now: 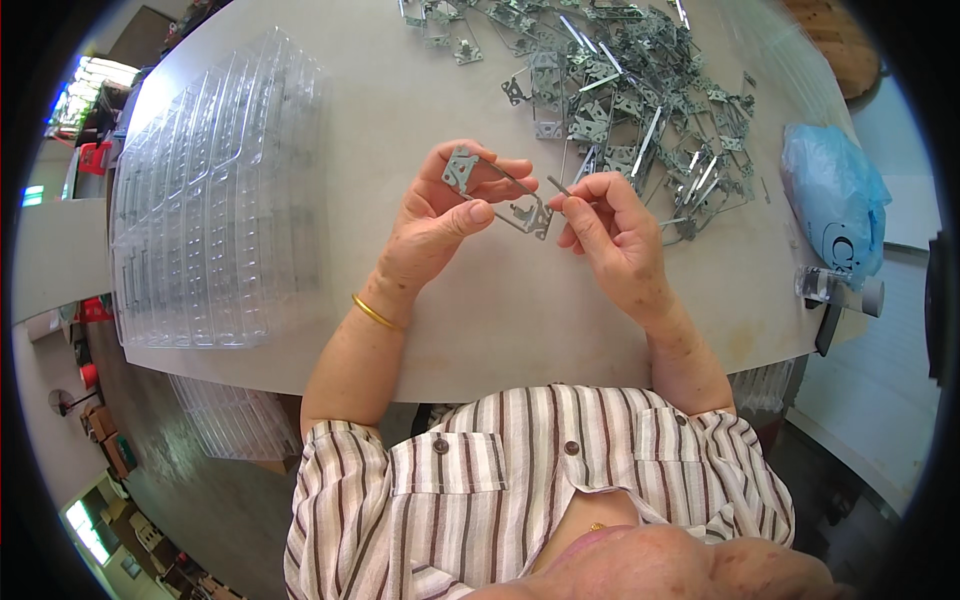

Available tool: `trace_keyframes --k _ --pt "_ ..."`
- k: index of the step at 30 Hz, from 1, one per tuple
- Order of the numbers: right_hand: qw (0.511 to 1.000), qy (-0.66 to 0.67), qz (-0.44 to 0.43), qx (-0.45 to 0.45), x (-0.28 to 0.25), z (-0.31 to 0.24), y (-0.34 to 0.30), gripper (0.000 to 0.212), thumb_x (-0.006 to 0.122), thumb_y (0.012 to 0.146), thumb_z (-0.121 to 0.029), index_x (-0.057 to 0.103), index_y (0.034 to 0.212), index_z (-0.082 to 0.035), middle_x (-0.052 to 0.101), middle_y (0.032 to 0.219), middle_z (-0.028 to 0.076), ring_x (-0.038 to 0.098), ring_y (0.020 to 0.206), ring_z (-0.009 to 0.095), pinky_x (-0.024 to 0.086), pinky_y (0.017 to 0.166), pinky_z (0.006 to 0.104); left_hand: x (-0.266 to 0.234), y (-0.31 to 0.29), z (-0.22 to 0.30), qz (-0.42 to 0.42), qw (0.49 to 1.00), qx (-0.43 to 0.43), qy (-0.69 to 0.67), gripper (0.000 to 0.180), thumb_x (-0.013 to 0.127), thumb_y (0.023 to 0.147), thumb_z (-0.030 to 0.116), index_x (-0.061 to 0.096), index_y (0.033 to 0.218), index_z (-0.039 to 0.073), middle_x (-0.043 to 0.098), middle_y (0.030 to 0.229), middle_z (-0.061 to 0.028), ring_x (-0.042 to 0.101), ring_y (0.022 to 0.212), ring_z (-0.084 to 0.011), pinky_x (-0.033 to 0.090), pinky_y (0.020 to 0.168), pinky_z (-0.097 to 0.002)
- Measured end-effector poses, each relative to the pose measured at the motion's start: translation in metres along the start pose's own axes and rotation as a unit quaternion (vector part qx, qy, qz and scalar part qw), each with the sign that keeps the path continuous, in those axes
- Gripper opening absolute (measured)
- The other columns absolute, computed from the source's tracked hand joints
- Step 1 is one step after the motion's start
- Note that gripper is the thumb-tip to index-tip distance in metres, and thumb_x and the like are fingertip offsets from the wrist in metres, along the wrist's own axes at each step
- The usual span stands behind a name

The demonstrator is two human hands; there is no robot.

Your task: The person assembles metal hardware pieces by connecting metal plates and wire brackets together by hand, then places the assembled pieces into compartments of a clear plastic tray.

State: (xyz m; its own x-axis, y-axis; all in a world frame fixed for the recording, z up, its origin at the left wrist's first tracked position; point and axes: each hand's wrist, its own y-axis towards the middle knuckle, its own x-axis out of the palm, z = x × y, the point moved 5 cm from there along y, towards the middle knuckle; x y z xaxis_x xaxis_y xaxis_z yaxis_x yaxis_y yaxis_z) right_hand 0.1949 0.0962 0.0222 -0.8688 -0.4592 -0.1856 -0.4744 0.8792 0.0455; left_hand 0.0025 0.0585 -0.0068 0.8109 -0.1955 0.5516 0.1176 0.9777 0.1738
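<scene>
Over the middle of the table, my left hand (443, 215) holds a metal linkage (518, 214), made of two small stamped plates joined by thin rods. One plate sits by the left fingertips; the other reaches toward my right hand. Between its thumb and fingers, my right hand (617, 228) pinches a short thin metal rod (558, 186). That hand is close beside the linkage's right plate; whether they touch I cannot tell. Beyond both hands lies a large heap of similar metal parts (610, 125).
Stacked clear plastic trays (215, 215) stand on the left of the table (480, 345). At the right edge are a blue plastic bag (835, 190) and a clear bottle (830, 287) lying on its side. More clear trays (235, 415) show below the table's left edge.
</scene>
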Motion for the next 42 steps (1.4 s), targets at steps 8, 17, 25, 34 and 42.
trace_keyframes --k 8,17,25,34,42 --pt "0.992 0.110 0.004 0.061 0.001 0.007 0.001 0.010 0.059 0.102 -0.013 0.055 0.105 -0.004 0.065 0.087 0.003 0.065 0.074 0.009 0.052 0.063 0.0225 0.002 0.000 -0.002 -0.005 1.000 0.001 0.019 0.052 0.077 0.086 0.011 0.048 0.130 0.010 0.057 0.138 -0.0206 0.055 0.130 -0.0357 0.042 0.113 -0.0505" --pt "0.990 0.135 0.032 0.008 -0.009 0.005 0.002 0.014 0.063 0.099 -0.008 0.053 0.107 -0.003 0.063 0.095 0.003 0.065 0.080 0.009 0.057 0.068 0.0233 0.011 0.000 0.001 -0.041 0.999 -0.026 0.019 0.048 0.071 0.092 0.019 0.047 0.130 0.005 0.054 0.139 -0.0257 0.056 0.128 -0.0368 0.046 0.108 -0.0491" --pt "0.994 0.040 0.006 -0.099 -0.006 -0.004 0.000 0.014 0.064 0.096 0.000 0.053 0.105 -0.001 0.061 0.097 0.004 0.065 0.083 0.008 0.061 0.072 0.0250 0.006 -0.004 -0.006 -0.008 0.983 -0.176 -0.056 0.030 0.049 0.104 0.032 0.053 0.110 0.003 0.066 0.117 -0.0266 0.070 0.102 -0.0367 0.059 0.081 -0.0441" --pt "0.974 -0.085 0.072 -0.195 -0.013 -0.007 0.001 0.011 0.067 0.095 -0.003 0.059 0.102 -0.001 0.064 0.092 0.006 0.064 0.078 0.011 0.052 0.064 0.0243 0.003 -0.006 -0.013 -0.007 0.982 -0.182 -0.046 0.026 0.050 0.103 0.025 0.056 0.095 0.001 0.067 0.110 -0.0278 0.073 0.085 -0.0308 0.061 0.065 -0.0378" --pt "0.974 -0.117 0.080 -0.176 -0.010 -0.008 0.000 0.007 0.066 0.094 -0.002 0.061 0.099 -0.002 0.065 0.081 0.004 0.060 0.064 0.010 0.047 0.057 0.0238 0.001 -0.003 -0.011 0.032 0.988 -0.140 -0.047 0.020 0.052 0.104 0.019 0.060 0.101 0.000 0.068 0.109 -0.0233 0.071 0.089 -0.0215 0.060 0.070 -0.0318"
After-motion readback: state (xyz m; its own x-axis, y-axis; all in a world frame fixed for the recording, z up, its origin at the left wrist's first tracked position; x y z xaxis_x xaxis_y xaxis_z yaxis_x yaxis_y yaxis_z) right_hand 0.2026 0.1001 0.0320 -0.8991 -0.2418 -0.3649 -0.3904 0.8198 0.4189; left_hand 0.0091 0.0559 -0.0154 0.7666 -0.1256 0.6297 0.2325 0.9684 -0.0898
